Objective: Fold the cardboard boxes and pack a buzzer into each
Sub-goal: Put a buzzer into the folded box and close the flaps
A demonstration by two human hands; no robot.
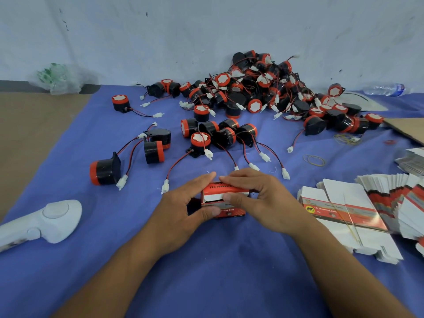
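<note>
Cardboard box [223, 201], red and white, sits on the blue cloth [206, 276] between both hands. The left hand [183, 212] grips its left end and the right hand [259, 198] pinches its top flap. Loose buzzers [200, 140] with trailing wires lie just beyond, flat boxes [344, 210] are stacked at right, and a white controller [52, 221] lies at left.

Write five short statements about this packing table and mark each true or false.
1. Both the left hand and the right hand hold the red-and-white box. True.
2. The flat box blanks lie on the person's left. False: they lie on the right.
3. The buzzer pile sits by the back wall. True.
4. The water bottle stands upright. False: it lies on its side.
5. Some rubber bands lie on the blue cloth. True.
</note>
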